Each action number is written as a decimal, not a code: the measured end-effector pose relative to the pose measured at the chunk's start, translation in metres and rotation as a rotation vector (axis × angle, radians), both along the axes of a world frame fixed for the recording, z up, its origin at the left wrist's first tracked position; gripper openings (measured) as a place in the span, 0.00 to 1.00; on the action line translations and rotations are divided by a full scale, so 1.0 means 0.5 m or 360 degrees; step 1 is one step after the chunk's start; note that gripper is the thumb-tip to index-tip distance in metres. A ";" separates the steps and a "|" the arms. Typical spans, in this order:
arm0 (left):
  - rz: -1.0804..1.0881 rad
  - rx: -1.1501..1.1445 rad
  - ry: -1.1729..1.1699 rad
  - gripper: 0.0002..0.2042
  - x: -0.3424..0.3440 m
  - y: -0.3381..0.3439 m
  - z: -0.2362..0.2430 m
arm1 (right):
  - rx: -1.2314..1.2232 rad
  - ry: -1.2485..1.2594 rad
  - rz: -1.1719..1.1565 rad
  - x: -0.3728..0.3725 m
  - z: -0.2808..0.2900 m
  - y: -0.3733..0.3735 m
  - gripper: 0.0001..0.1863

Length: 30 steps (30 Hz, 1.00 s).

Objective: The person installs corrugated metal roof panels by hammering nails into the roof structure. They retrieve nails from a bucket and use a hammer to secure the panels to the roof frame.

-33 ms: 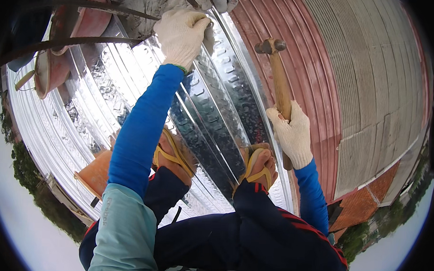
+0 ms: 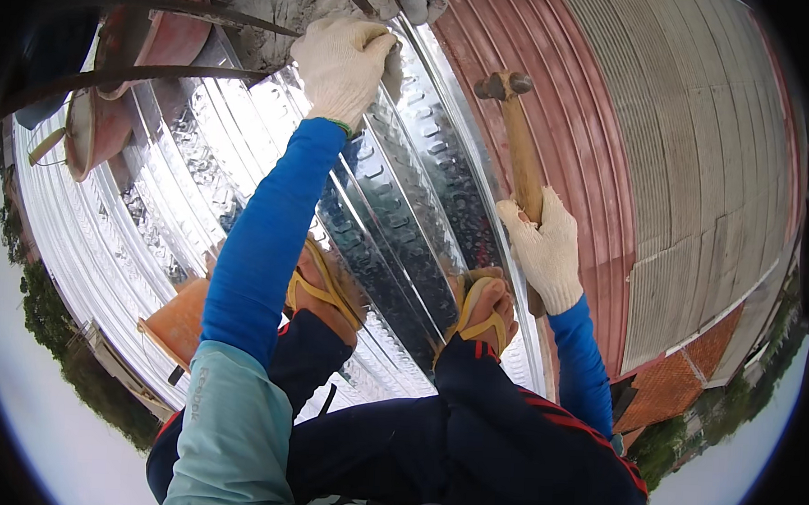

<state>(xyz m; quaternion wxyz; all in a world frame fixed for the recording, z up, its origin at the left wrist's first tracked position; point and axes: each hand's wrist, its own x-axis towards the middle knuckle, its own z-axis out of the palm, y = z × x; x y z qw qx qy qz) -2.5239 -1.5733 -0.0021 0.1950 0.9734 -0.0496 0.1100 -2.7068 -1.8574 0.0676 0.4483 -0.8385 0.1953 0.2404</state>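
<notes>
Shiny corrugated roof sheet [image 2: 245,182] lies over the roof beside older red sheets [image 2: 591,125], apparently placed but not yet fully fastened. Left hand [image 2: 345,65], gloved, clenches the sheet's raised upper edge. Right hand [image 2: 544,250] grips the wooden hammer [image 2: 518,140], head raised. Nothing differs from the earlier frame.

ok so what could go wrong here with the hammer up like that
The left hand rests on the shiny corrugated sheet close to where the hammer, raised in the right hand, seems aimed, so a missed blow might hit fingers. The person squats on sloped, slick-looking metal in open sandals; a foot could slip.
</notes>
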 end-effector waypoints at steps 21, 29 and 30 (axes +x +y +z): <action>0.0062 0.0284 0.0030 0.15 0.003 -0.022 -0.025 | -0.0293 -0.0740 0.0506 0.152 -0.044 0.147 0.25; 0.0091 0.0314 0.0134 0.15 0.004 -0.018 -0.018 | -0.0246 -0.0745 0.0458 0.158 -0.004 0.162 0.27; 0.0085 0.0299 0.0115 0.15 0.005 -0.020 -0.019 | -0.0233 -0.0817 0.0475 0.158 -0.001 0.160 0.27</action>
